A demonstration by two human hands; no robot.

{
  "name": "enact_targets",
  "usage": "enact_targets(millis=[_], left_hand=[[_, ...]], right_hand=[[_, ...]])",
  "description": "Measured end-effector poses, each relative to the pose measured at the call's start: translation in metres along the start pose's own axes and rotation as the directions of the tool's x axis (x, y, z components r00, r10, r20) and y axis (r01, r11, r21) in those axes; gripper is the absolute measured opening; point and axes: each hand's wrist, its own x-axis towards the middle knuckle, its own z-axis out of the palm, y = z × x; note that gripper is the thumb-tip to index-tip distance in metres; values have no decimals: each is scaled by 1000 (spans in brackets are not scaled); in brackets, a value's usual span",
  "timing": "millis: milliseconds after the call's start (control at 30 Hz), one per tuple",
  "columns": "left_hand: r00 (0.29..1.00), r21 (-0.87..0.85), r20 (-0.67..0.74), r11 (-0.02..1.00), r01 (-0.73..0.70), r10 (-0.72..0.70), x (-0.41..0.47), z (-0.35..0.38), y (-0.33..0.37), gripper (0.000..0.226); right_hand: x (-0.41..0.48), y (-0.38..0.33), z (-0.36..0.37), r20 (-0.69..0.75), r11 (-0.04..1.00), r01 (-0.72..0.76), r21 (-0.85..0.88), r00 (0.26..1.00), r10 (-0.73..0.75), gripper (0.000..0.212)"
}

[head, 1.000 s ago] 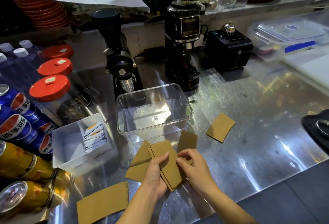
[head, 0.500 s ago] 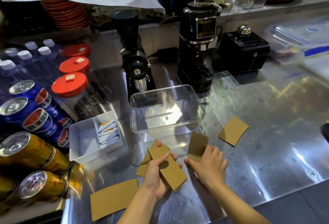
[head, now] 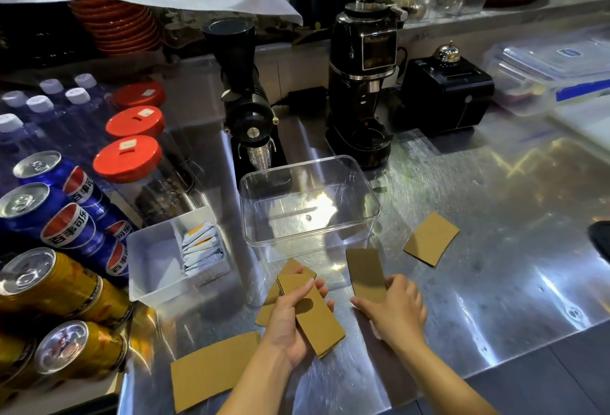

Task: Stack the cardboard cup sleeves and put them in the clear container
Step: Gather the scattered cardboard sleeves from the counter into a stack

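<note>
Between both hands point(head: 343, 312), sleeves point(head: 318, 315), container point(head: 310, 206) beyond.

Left hand point(head: 292, 322) palm up, fingers curled in a grip; right hand point(head: 394, 310) palm down, fingers spread forward

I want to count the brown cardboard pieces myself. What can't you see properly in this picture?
All in the head view:
- Stack of sleeves: the left hand covers it, so the count is unclear.
- Sleeve under the right hand: its near end is hidden by the fingers.
- Black object: cut off by the right edge.
- Packets in the white tray: print too small to read.
</note>
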Motion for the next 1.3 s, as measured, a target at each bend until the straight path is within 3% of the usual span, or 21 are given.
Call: enact_targets(millis=[100, 233, 367, 567, 633, 733, 867, 1067, 1300], left_hand=[[1000, -11, -9, 1000, 14, -14, 4, 0, -3, 39], [1000, 7, 13, 1000, 22, -22, 6, -1, -4, 17], [1000, -10, 2, 1000, -8, 8, 8, -7, -3, 21], [990, -11, 134, 999, 37, -35, 1, -1, -2, 18], [987, -7, 132, 996, 90, -88, 0, -1, -3, 20], [988, -31, 103, 993, 116, -112, 3, -2, -4, 21], [991, -56, 91, 993, 100, -95, 7, -4, -7, 21], [997, -118, 76, 993, -17, 26, 16, 0, -16, 42], [991, -58, 106, 994, 92, -85, 23, 13, -20, 25]], right_hand=[[0, -6, 2, 13, 997, 9, -77, 1000, -8, 82], [5, -6, 1, 111, 999, 17, -36, 994, -12, 66], [-2, -4, -5, 193, 926, 55, 374, 972, -135, 27], [-22, -21, -9, 293, 612, -74, 787, 919, -266, 36], [-28, -27, -8, 333, 605, -66, 794, 879, -341, 33], [-34, -30, -6, 343, 673, 36, 739, 840, -421, 29], [-32, -24, -6, 301, 736, 122, 666, 859, -415, 15], [-17, -3, -12, 233, 735, 24, 677, 941, -245, 2], [23, 21, -36, 29, 786, 49, 616, 996, -85, 4]])
